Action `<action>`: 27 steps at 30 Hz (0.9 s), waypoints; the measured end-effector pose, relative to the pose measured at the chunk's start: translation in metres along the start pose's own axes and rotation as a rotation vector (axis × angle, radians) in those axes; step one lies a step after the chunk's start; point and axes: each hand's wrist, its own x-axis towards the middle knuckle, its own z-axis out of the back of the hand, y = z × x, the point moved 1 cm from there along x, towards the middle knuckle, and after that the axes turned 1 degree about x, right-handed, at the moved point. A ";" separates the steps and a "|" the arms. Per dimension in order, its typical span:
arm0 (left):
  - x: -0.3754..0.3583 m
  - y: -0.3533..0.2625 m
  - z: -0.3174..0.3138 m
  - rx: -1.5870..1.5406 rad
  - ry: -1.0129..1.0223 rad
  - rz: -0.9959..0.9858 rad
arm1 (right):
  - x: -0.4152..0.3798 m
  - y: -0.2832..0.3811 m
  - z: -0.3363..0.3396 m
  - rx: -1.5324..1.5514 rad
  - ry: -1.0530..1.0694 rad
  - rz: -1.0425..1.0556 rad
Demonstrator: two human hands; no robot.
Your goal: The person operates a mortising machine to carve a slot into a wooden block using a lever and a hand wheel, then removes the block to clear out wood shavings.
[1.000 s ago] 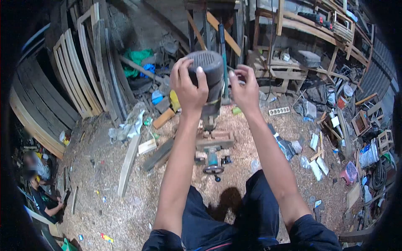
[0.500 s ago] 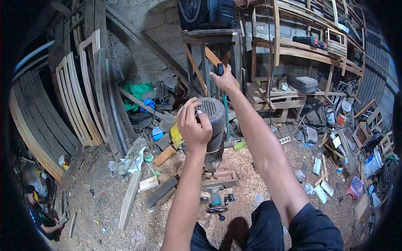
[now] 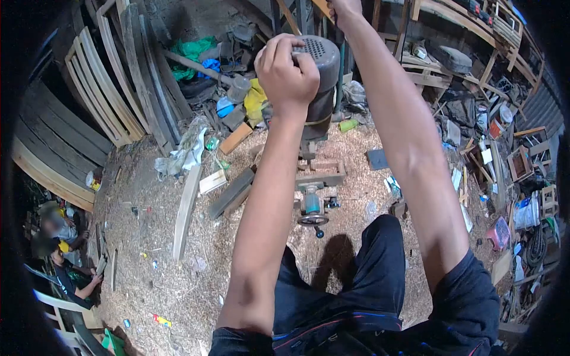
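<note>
An upright grey motor (image 3: 320,65) with a perforated round cap tops a standing machine in front of me. My left hand (image 3: 288,74) lies against its upper left side, fingers curled over the rim. My right hand (image 3: 346,10) is raised at the top edge of the view, beyond the motor, with its fingers closed; the black-gripped lever is cut off or hidden there. Below the motor, a recessed wooden block (image 3: 322,174) sits in the machine, above a vise (image 3: 312,203) with a handwheel (image 3: 313,221). The tool tip is too small to make out.
Wood shavings (image 3: 148,237) cover the floor. Left of the machine lie a dark beam (image 3: 233,193) and a long pale board (image 3: 187,213). Planks (image 3: 107,89) lean on the wall. Two people (image 3: 74,267) sit at far left. Scrap and a pink basket (image 3: 500,232) lie right.
My view has tilted down, so the machine and both hands appear higher. My left hand stays on the motor. My right hand, earlier round the black lever grip, now reaches the top edge.
</note>
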 end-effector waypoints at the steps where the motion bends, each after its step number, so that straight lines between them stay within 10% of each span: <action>1: 0.000 0.003 -0.002 0.002 0.002 -0.006 | -0.006 0.001 0.004 -0.037 -0.044 0.028; 27: -0.019 0.006 -0.004 -0.001 -0.064 -0.030 | -0.150 -0.020 0.081 0.593 0.096 0.216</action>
